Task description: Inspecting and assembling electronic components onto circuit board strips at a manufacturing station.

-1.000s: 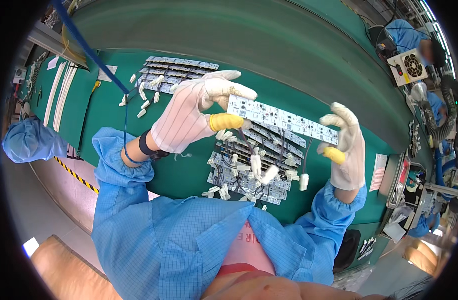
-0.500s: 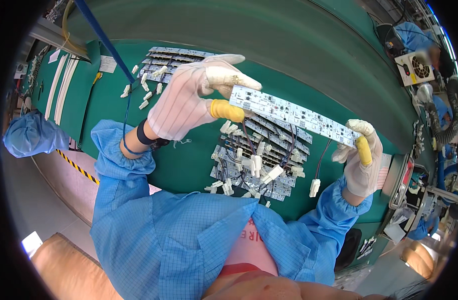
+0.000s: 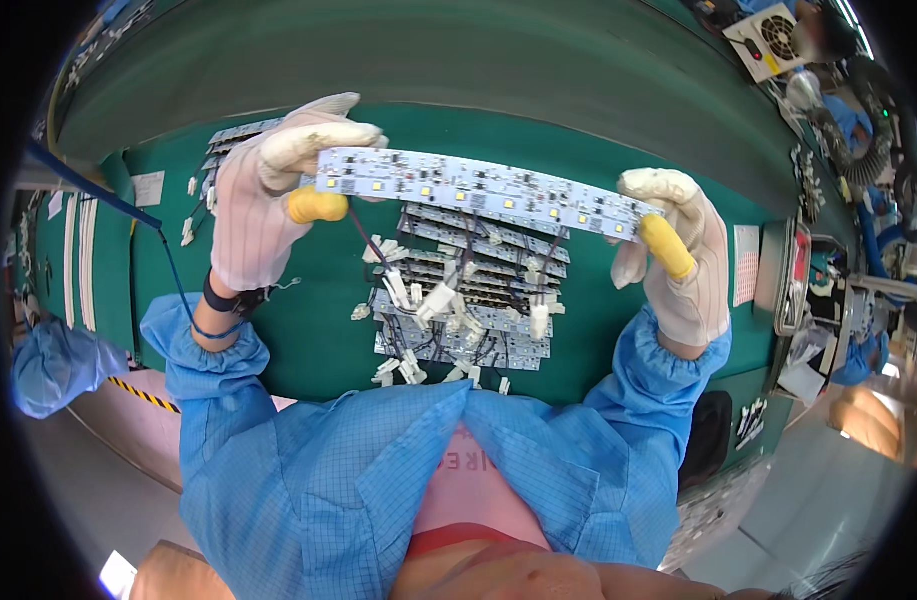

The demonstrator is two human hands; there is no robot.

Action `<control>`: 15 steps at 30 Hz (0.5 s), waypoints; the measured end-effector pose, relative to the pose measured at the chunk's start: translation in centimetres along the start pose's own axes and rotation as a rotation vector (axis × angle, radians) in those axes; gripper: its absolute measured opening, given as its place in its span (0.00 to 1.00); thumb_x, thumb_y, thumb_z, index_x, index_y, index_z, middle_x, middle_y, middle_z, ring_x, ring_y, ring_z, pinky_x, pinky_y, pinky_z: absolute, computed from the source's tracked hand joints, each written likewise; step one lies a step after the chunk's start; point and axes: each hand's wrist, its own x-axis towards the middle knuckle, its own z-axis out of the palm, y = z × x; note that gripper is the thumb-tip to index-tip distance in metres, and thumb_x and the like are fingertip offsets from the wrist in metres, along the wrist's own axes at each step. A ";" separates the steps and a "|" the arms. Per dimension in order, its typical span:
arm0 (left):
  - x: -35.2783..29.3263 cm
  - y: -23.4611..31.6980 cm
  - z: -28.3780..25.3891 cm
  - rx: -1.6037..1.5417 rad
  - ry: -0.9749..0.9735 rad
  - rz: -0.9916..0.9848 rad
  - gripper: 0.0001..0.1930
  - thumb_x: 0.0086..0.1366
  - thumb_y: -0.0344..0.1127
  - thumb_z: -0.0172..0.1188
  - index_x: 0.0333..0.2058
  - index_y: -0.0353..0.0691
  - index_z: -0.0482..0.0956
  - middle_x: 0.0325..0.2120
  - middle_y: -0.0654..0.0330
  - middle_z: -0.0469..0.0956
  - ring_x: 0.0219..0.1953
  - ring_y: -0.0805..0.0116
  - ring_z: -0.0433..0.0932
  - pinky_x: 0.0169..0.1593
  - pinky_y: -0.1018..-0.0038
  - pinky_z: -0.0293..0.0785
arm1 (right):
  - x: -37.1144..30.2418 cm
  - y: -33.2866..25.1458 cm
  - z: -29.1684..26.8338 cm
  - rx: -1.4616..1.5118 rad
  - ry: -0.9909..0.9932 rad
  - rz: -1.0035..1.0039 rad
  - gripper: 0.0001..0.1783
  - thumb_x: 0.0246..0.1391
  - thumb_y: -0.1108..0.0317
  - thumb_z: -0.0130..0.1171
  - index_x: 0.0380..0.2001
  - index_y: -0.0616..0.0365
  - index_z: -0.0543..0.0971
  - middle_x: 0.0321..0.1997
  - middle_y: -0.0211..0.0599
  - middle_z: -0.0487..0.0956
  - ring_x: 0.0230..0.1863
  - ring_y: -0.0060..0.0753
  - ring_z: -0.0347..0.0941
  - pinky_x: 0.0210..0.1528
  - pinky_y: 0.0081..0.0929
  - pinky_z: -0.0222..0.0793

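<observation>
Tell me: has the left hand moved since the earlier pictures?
Yes, leftward: before, the left hand reached as far right as the middle of the board pile; now only about its left edge.

Circuit strip [image 3: 479, 190] tilts less, R end swung from approx. 4 o'clock twd 3, w/ tiny pale squares [image 3: 426, 191] now showing. On R hand [image 3: 684, 265], yellow-capped thumb [image 3: 667, 247] is in front, not below. L hand [image 3: 254, 205] hides more of board stack [image 3: 241, 133], 10 o'clock. R-end plug [image 3: 541, 318] now hangs over pile [image 3: 519, 346].
</observation>
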 end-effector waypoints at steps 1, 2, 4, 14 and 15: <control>0.1 -0.1 0.0 -0.009 -0.011 0.005 0.26 0.57 0.51 0.65 0.45 0.35 0.78 0.38 0.50 0.81 0.45 0.57 0.79 0.62 0.50 0.63 | -0.1 0.1 0.1 -0.002 0.015 0.002 0.45 0.44 0.32 0.64 0.47 0.66 0.72 0.26 0.34 0.75 0.17 0.19 0.69 0.21 0.12 0.62; 0.1 -0.2 -0.1 0.042 -0.010 0.009 0.25 0.57 0.50 0.65 0.45 0.36 0.78 0.38 0.49 0.81 0.45 0.58 0.79 0.63 0.50 0.63 | -0.2 0.2 0.2 0.015 0.021 -0.020 0.45 0.43 0.32 0.64 0.47 0.66 0.72 0.25 0.34 0.76 0.17 0.19 0.69 0.21 0.12 0.62; 0.1 0.5 0.0 0.085 -0.018 -0.031 0.20 0.59 0.44 0.64 0.46 0.39 0.78 0.39 0.49 0.81 0.47 0.57 0.78 0.63 0.52 0.63 | -0.3 0.7 -0.4 0.066 0.001 -0.066 0.40 0.46 0.37 0.66 0.47 0.64 0.73 0.24 0.33 0.76 0.18 0.19 0.70 0.21 0.12 0.63; -0.1 0.4 0.6 -0.049 0.087 -0.177 0.24 0.60 0.43 0.63 0.51 0.32 0.76 0.45 0.50 0.79 0.47 0.66 0.79 0.53 0.73 0.73 | -0.4 0.6 -1.3 0.143 -0.181 -0.127 0.32 0.53 0.51 0.64 0.52 0.64 0.71 0.36 0.39 0.79 0.29 0.24 0.78 0.32 0.18 0.73; 0.1 0.8 0.7 -0.097 0.089 -0.250 0.23 0.62 0.42 0.61 0.52 0.33 0.76 0.46 0.50 0.79 0.46 0.68 0.79 0.52 0.75 0.73 | -0.5 0.6 -1.4 0.236 -0.236 -0.172 0.36 0.53 0.46 0.64 0.53 0.64 0.70 0.35 0.39 0.79 0.29 0.24 0.78 0.32 0.19 0.74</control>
